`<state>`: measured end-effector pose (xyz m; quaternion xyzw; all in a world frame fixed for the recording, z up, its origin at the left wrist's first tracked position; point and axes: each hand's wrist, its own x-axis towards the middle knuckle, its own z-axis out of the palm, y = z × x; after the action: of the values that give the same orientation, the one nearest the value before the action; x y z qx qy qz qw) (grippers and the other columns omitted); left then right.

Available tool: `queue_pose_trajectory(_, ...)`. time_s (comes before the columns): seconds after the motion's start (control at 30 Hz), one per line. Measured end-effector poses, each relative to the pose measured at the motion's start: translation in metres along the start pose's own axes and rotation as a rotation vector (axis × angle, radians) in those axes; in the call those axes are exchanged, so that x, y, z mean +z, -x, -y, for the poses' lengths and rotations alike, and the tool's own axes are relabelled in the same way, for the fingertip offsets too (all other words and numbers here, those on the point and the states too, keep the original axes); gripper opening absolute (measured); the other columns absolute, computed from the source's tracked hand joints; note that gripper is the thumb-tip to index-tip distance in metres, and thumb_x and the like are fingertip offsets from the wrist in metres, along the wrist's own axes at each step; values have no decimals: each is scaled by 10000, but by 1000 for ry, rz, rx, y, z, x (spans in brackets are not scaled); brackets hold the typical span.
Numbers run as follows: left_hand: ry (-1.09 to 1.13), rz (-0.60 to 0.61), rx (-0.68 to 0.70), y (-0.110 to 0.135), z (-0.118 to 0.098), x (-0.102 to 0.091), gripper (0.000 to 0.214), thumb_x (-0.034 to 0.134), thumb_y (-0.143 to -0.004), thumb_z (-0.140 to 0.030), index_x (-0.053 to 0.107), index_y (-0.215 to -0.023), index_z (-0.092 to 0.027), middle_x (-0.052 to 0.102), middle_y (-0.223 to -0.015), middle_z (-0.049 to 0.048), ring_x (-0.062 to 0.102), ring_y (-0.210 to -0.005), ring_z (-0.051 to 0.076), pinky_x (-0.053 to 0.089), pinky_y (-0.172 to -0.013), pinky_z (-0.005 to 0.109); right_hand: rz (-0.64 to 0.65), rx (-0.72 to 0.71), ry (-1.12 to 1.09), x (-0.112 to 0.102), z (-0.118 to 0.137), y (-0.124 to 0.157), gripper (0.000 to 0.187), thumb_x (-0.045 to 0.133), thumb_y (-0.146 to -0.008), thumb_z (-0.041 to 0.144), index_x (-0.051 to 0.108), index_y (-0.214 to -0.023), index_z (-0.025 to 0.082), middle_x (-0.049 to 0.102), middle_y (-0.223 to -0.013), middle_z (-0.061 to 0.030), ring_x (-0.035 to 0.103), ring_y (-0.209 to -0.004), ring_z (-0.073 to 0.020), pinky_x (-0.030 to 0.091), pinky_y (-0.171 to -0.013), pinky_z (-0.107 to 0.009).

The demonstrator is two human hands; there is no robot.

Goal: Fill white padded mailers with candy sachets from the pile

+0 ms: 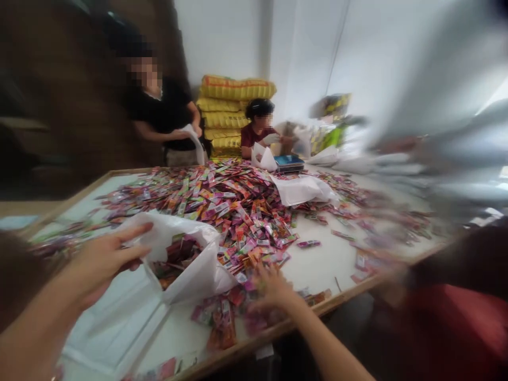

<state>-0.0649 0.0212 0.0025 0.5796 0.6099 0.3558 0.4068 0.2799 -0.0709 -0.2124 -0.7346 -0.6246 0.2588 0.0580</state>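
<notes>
My left hand [107, 262] grips the rim of a white plastic bag [194, 286] that lies on its side with its mouth open. Inside the bag sit several small packets [178, 256]. My right hand [270, 291], slightly blurred, has its fingers spread over loose packets beside the bag, at the near edge of the table. A large heap of small colourful packets [242, 206], mostly pink, orange and purple, rises just beyond both hands. I see nothing held in the right hand.
A wooden edge strip [246, 345] borders the white table. Another white bag [299, 190] lies on the heap, near a blue-topped scale [289, 162]. Two people work across the table, one handling a white bag [194, 138]. Yellow sacks [224, 114] are stacked behind. The right side is blurred.
</notes>
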Motion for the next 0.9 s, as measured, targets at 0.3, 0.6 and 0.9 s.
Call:
queue_pose_trajectory(0.3, 129, 88, 31, 16, -19, 5, 816, 623, -645, -124, 454, -1443, -133, 625, -727, -43, 371, -529, 42, 220, -486, 183, -233, -220, -247, 2, -8, -19, 406, 686, -586, 228, 697, -991, 259, 697, -909, -48, 656, -881, -284, 492, -769, -358)
queue_pose_trajectory(0.6, 230, 207, 69, 44, -9, 2, 961, 719, -591, -135, 390, -1493, -174, 652, -748, -10, 462, -554, 86, 279, -464, 198, -509, -476, -346, -202, 70, 12, 215, 745, -650, 279, 665, -841, 222, 644, -721, 34, 599, -691, -201, 432, -623, -284)
queue_pose_trajectory(0.9, 425, 226, 165, 46, 2, 18, 571, 712, -580, -130, 662, -1148, -153, 602, -680, -26, 456, -523, 80, 294, -493, 210, -635, -1242, -482, -170, 257, 22, 328, 741, -694, 191, 672, -1014, 208, 617, -1038, -55, 580, -994, -190, 462, -890, -284)
